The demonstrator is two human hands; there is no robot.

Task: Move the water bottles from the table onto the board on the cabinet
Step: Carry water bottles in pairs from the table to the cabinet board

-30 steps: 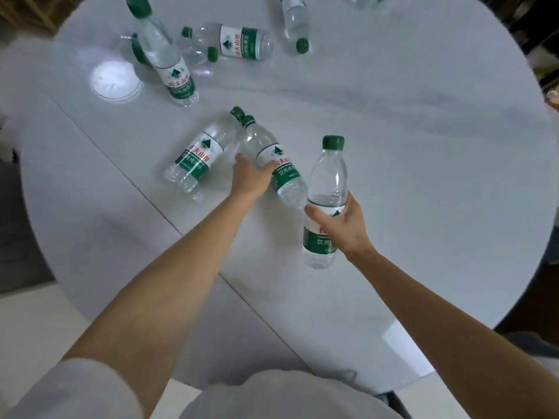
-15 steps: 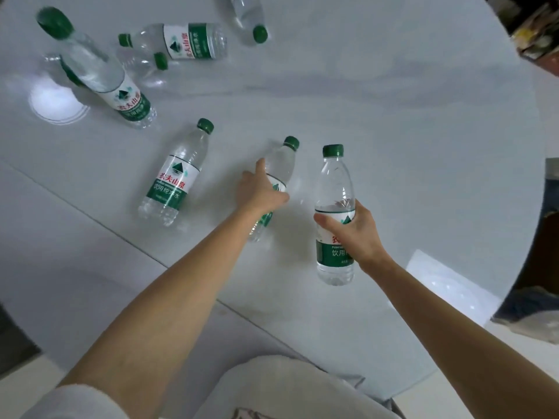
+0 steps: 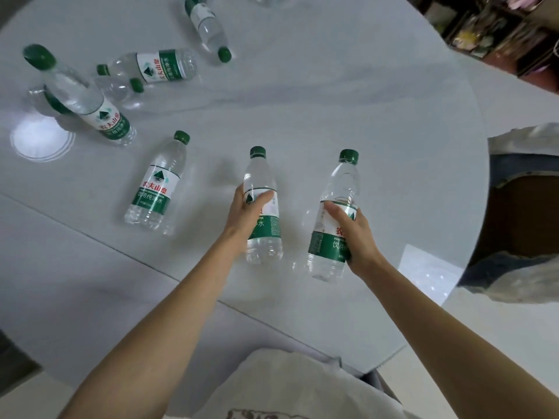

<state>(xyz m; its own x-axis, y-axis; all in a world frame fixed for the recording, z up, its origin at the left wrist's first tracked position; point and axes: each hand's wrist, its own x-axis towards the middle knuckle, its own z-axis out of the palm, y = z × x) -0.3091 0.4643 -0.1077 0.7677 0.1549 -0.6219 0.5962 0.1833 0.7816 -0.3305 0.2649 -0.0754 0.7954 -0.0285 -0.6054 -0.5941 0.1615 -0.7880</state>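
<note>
Clear water bottles with green caps and green-white labels are spread over a round white table point(image 3: 378, 122). My left hand point(image 3: 246, 211) grips one bottle point(image 3: 262, 234) round its middle, cap pointing away, lifted off the table. My right hand point(image 3: 352, 234) grips a second bottle point(image 3: 334, 237) round its label, tilted slightly right. Another bottle point(image 3: 155, 184) lies flat to the left. Several more bottles lie at the far left, among them one point(image 3: 87, 102) and one point(image 3: 157, 66). The cabinet and board are out of view.
A bottle point(image 3: 208, 27) lies near the table's far edge. A chair with a denim and pale cloth point(image 3: 520, 213) stands at the right beside the table. Cluttered shelves point(image 3: 496, 31) show at the top right. A seam runs across the table's left part.
My left hand has raised its bottle from lying flat to nearly upright. The right hand's bottle has tilted a little. The view has swung slightly left to right.
</note>
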